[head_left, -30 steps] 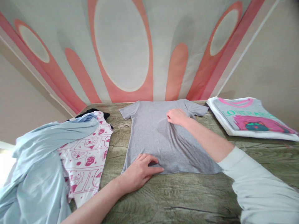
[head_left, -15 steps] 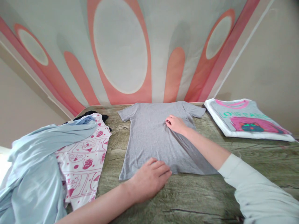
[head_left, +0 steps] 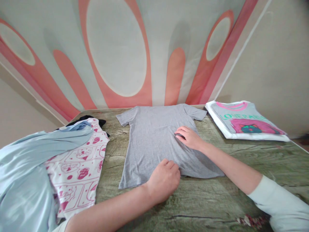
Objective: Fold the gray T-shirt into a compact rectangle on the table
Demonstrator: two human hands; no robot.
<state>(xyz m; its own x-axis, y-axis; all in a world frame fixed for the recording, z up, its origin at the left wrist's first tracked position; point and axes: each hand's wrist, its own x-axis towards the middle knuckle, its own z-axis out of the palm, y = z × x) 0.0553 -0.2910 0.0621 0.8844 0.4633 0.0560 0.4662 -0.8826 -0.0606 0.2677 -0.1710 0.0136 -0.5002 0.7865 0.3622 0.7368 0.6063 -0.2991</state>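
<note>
A plain grey T-shirt (head_left: 154, 138) lies spread on the wood-grain table, its sleeves towards the wall and its hem towards me. My left hand (head_left: 165, 180) is at the middle of the hem, fingers curled in on the cloth; its fingertips are partly hidden. Farther up, right of the shirt's centre, my right hand (head_left: 189, 137) has thumb and fingers bent together on the fabric. Creases run from there down towards the right part of the hem.
On the left lie a light blue garment (head_left: 21, 161), a white garment with pink print (head_left: 82, 158) and a black one (head_left: 102, 123) behind. A folded stack topped by a cat-print shirt (head_left: 241, 117) stands at the right. A patterned wall covering (head_left: 159, 64) rises behind the table (head_left: 193, 206).
My left hand has moved up and slightly right onto the hem, its fingers now curled. My right hand has shifted a little towards me. The view has turned slightly.
</note>
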